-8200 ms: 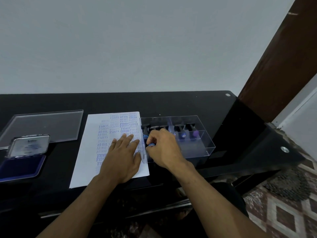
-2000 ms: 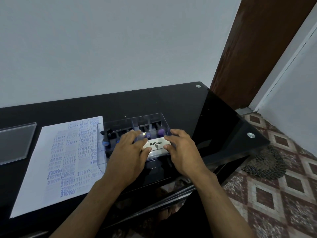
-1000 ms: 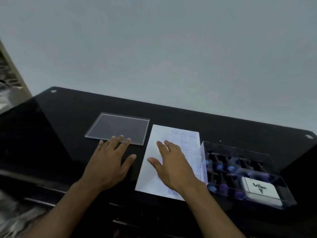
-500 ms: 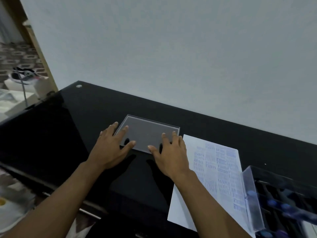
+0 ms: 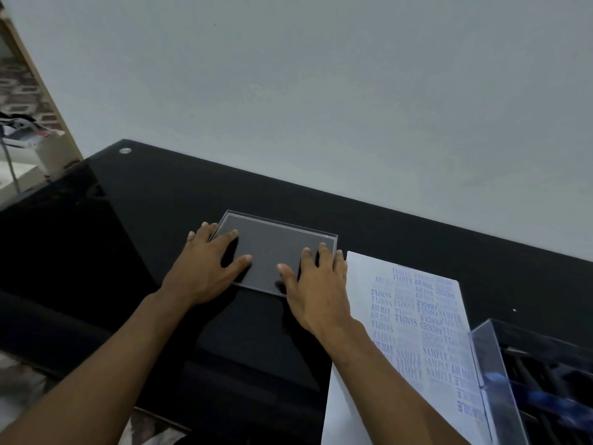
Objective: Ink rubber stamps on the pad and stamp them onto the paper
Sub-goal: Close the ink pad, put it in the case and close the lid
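While the clear lid [image 5: 276, 252] is touched by flat, spread fingers [image 5: 231, 234] of both hands, its edges should be gripped evenly.

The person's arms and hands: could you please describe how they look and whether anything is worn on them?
Both forearms are bare, with no sleeve in view up to the frame's edge. The left hand and right hand wear no gloves, and no ring, watch or bracelet shows. The fingernails look short and unpainted.
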`<state>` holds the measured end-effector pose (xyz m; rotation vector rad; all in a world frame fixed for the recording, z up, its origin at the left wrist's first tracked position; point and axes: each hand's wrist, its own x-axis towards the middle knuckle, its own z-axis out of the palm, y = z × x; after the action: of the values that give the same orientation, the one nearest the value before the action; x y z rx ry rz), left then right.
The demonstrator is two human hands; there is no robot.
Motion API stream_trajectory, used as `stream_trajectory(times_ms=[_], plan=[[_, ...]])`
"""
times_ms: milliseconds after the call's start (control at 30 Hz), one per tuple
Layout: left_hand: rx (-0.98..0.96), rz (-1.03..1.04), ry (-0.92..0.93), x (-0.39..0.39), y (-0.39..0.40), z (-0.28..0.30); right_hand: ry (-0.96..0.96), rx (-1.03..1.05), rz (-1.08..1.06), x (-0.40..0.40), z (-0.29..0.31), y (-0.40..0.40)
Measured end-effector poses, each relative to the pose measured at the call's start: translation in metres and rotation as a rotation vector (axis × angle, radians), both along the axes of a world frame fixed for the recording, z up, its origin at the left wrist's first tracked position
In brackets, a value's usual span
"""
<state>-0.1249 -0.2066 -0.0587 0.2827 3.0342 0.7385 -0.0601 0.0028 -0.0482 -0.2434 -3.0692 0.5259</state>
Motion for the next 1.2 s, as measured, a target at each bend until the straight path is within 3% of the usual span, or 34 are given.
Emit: stream_trajectory(times_ms=[133, 433, 800, 1200], plan=[[0.133, 0.041, -0.006, 0.012, 0.003, 0.013, 0.014, -0.030, -0.041, 0.007, 0.007, -0.004], [0.187, 0.054, -0.004, 0.069, 0.040, 0.047, 0.079, -0.059, -0.135, 0.064, 0.036, 0.032], [0.195, -0.015, 0.007, 0.154, 0.169, 0.062, 0.189, 0.020, -0.256, 0.173, 0.057, 0.146], [0.328, -0.168, -0.061, 0.230, 0.300, 0.062, 0.233, 0.099, -0.397, 0.264, 0.055, 0.268]])
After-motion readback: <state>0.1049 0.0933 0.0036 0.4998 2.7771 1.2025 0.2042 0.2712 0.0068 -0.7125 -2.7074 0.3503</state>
